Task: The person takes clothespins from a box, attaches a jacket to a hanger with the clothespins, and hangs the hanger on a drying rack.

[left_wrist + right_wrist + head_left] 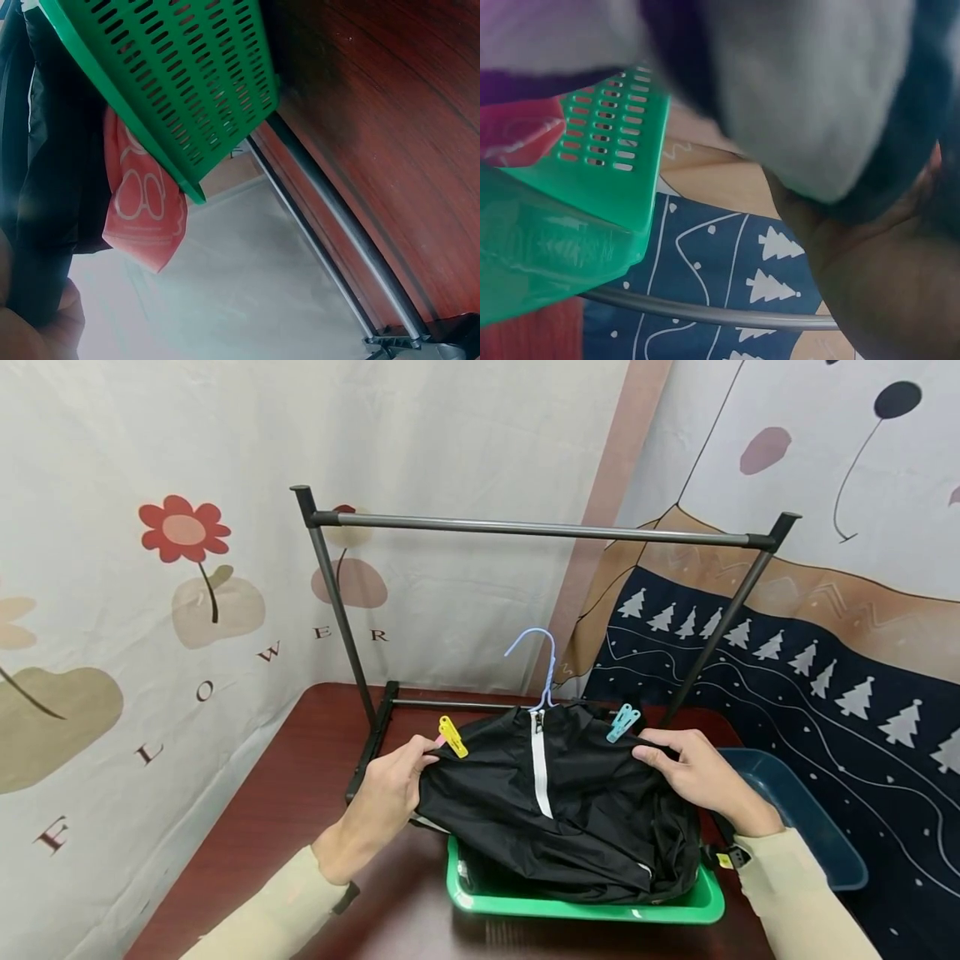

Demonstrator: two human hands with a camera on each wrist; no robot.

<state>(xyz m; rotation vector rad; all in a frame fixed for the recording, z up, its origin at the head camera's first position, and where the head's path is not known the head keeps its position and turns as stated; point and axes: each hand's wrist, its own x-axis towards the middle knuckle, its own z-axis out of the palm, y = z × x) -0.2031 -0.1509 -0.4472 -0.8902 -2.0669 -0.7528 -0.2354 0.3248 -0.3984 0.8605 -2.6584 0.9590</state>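
A black jacket (487, 785) with a white zipper strip lies spread over a green basket (577, 912). The hook of a lavender hanger (552, 668) sticks up from its collar. My left hand (386, 789) pinches the jacket's left shoulder, beside a yellow clothespin (453, 737). On the other side my right hand (701, 777) pinches the right shoulder, close to a blue clothespin (623, 723). In the left wrist view, fingers (64, 322) hold the black cloth. Blurred fabric hides much of the right hand (885, 277) in the right wrist view.
Behind the basket stands a metal rack with a horizontal bar (525, 527). A dark blue tray (810, 827) lies at the right. Pink cloth (142, 202) with a white pattern shows beside the basket. Everything stands on a red-brown table (300, 777) before printed curtains.
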